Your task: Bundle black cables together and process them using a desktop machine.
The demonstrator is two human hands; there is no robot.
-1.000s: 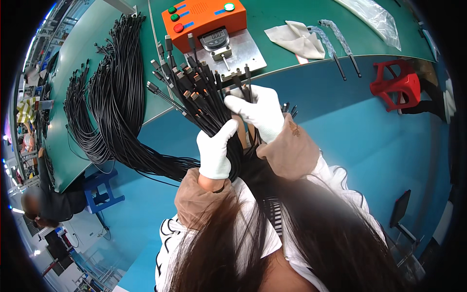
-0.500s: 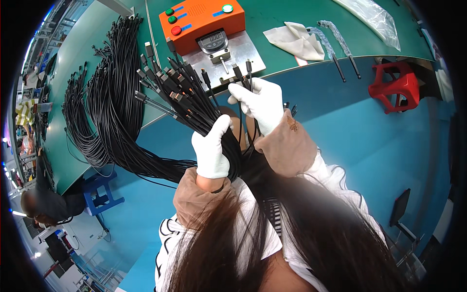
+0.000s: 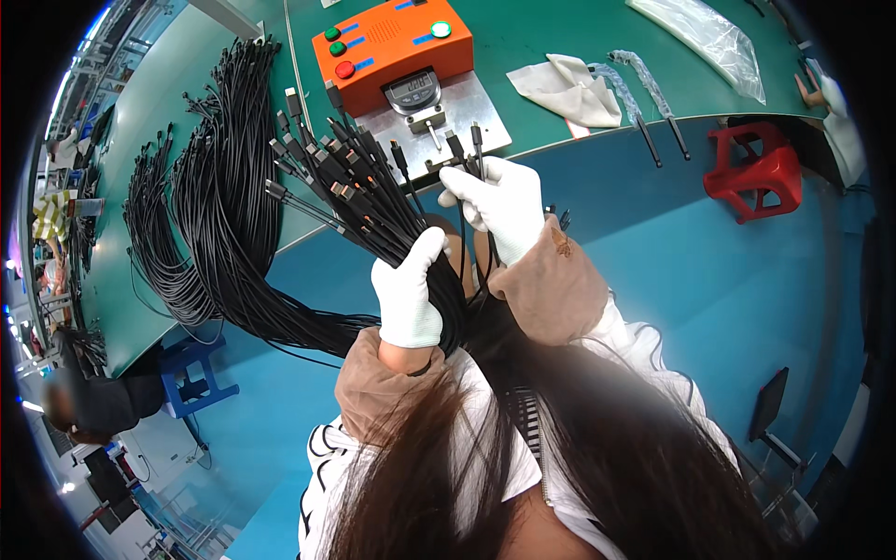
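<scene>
Currently, the left hand (image 3: 408, 294), in a white glove, is clamped around a thick bundle of black USB-style cables (image 3: 397, 224), held in front of the near edge of the green worktable (image 3: 523, 28). The plug ends fan out toward the far left, some showing bare metal tips. The right hand (image 3: 504, 210), also gloved, is positioned to the right of the bundle, apart from the left hand; its thumb and fingers are pinched on a few separated cables (image 3: 478, 149), just below their upright plugs. Beyond the hands stands an orange control box (image 3: 397, 47) with two green buttons, one red button and a lit round button. A digital gauge (image 3: 414, 91) is mounted at its near face, above a metal base plate (image 3: 479, 112). To the left, a large hank of black cables (image 3: 224, 168) lies on the worktable and drapes over the near edge toward the left wrist. To the right lie a pale cloth (image 3: 569, 89), two rods with plastic-wrapped ends (image 3: 646, 84) and, farther off, a clear plastic bag (image 3: 705, 47). A red stool (image 3: 754, 173) stands at the right.
</scene>
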